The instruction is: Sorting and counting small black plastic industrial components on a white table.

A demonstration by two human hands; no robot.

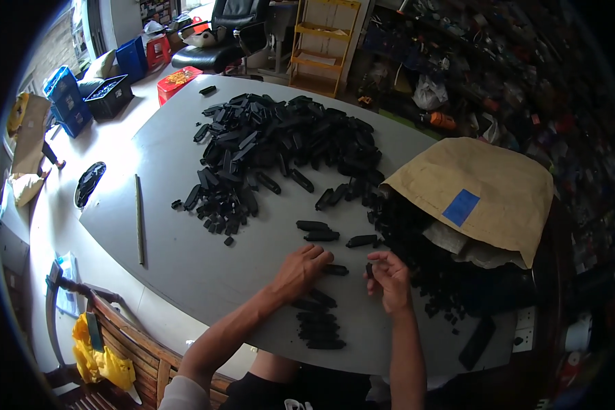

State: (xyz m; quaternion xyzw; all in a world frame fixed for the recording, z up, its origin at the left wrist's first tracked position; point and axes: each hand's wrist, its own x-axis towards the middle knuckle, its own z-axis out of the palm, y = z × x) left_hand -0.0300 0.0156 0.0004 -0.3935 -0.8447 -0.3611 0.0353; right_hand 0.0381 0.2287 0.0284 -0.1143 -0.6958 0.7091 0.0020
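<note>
My left hand (303, 271) is closed over one end of a long black plastic part (336, 270) lying on the grey table (178, 287). Its fingertips are partly hidden. A little to the right, my right hand (391, 281) is raised, pinching a small black piece (370, 270) between thumb and fingers. Below the left hand, several similar black parts (318, 326) lie in a stacked row toward me. Just beyond the hands rest more of these long parts (321, 236), and another single one (361, 240) lies nearer the right hand.
A big heap of black parts (287, 130) covers the far middle. Small black pieces (417, 253) spill from a tan paper sack (485, 178) at the right. A thin stick (139, 219) lies at the left. A dark flat object (477, 344) sits near the right corner; a wooden chair (133, 328) stands lower left.
</note>
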